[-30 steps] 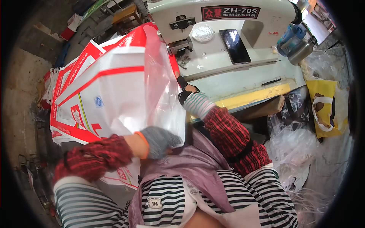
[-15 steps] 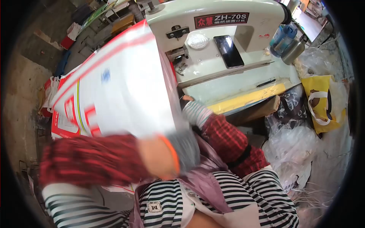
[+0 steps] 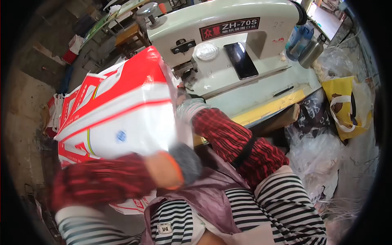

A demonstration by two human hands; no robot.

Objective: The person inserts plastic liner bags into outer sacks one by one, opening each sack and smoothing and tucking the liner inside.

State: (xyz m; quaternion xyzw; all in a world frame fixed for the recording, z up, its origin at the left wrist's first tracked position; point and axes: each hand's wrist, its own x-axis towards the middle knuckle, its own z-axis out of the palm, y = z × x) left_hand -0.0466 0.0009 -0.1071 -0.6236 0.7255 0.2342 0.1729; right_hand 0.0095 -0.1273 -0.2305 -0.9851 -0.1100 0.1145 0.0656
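Observation:
A large white and red woven bag point(image 3: 134, 122) stretches up and left from my lap to the white sewing machine point(image 3: 228, 12). In a grey glove with an orange cuff, my left hand point(image 3: 185, 163) is at the bag's lower right edge; motion blurs its fingers. My right hand point(image 3: 183, 100) lies by the bag's right edge, just below the machine's needle area point(image 3: 185, 73). The bag and the striped cuff hide most of its fingers, so its grip is not visible.
On the machine bed lie a black phone point(image 3: 241, 60), a clear round object point(image 3: 207, 52) and a pen point(image 3: 283, 91). Bottles point(image 3: 312, 51) stand at the right, above a yellow bag point(image 3: 341, 104) and clear plastic point(image 3: 314, 159). Tables point(image 3: 110, 22) are behind.
The bag has swung and folded, with its red part now beside the machine head. My right hand has moved left along the machine's edge. My left hand moved right, then slightly back left.

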